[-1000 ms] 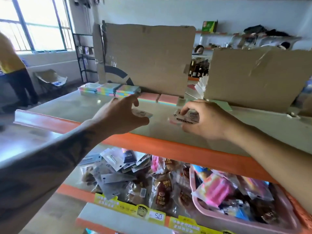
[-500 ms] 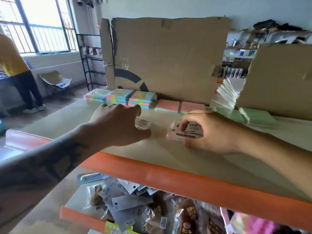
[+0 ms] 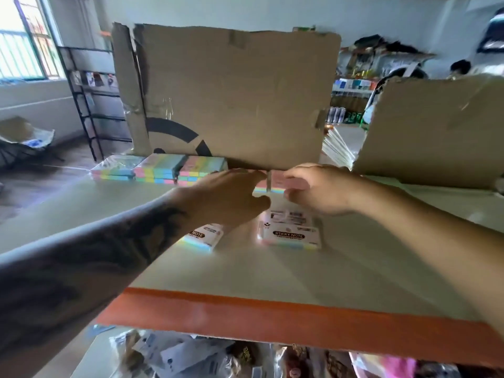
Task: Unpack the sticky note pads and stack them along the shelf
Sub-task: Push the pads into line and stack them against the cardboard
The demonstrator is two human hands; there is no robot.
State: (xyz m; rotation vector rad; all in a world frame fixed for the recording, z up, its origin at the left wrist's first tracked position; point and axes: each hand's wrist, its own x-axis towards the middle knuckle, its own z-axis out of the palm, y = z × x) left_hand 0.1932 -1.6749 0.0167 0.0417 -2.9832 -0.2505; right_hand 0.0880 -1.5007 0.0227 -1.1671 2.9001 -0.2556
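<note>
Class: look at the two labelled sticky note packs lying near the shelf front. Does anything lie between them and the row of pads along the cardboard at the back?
Only the person's own left hand and right hand, which reach over the packs to the pink pads in that row.

Daylight pours through a barred window [image 3: 20, 47] at upper left, washing out the pale wall [image 3: 35, 102] beneath it. A black wire display rack [image 3: 90, 105] stands against that wall, small cards hanging on it. Dark wood-look floor [image 3: 35, 181] stretches off left, where a folding chair [image 3: 21, 143] sits with crumpled cardboard and paper piled on it. The far wall [image 3: 245, 12] is plain white. Off to the right, blurred store shelves [image 3: 351, 105] are crowded with bottles and boxed goods, and someone's dark hair [image 3: 461, 66] shows behind them.
</note>
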